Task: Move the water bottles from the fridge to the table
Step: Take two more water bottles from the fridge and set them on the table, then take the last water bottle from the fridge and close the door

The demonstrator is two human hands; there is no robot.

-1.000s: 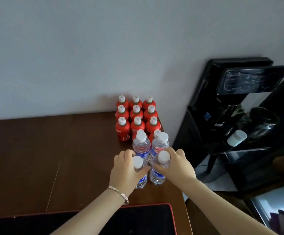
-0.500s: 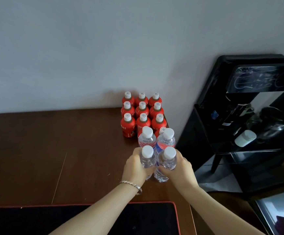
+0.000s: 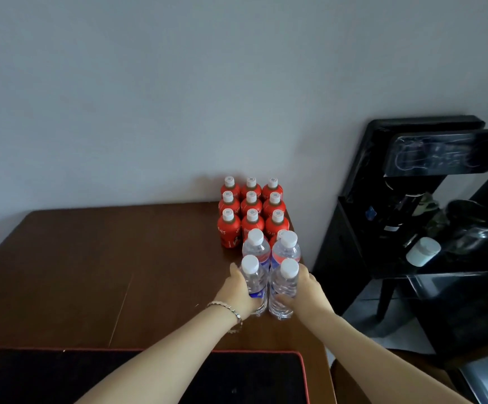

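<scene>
Left hand: your left hand [image 3: 238, 293] is wrapped round the near-left water bottle [image 3: 255, 282] from its left side, thumb up along the bottle, a bracelet [image 3: 227, 310] on the wrist
Right hand: your right hand [image 3: 307, 291] is clasped round the near-right water bottle [image 3: 283, 287] from the right, fingers curling under toward the front
Arms: both forearms reach in from the near edge and converge on the pair, crossing above the black mat [image 3: 237, 380]
Held bottles: upright, side by side and touching, bases down on the table [image 3: 91, 272]
Far pair: two more water bottles [image 3: 256, 247] stand just behind, tight against the ones you're gripping
Red bottles: a three-by-three block of red bottles [image 3: 251, 208] sits beyond them, back against the wall [image 3: 149, 97]
Right edge: watch it, the near-right bottle stands close to the table's right edge, with the black water dispenser [image 3: 411, 214] just past the drop
Open room: wide bare wood to the left of your left hand, all the way to the far-left corner
Near side: the mat with its red trim fills the near strip under your arms
</scene>
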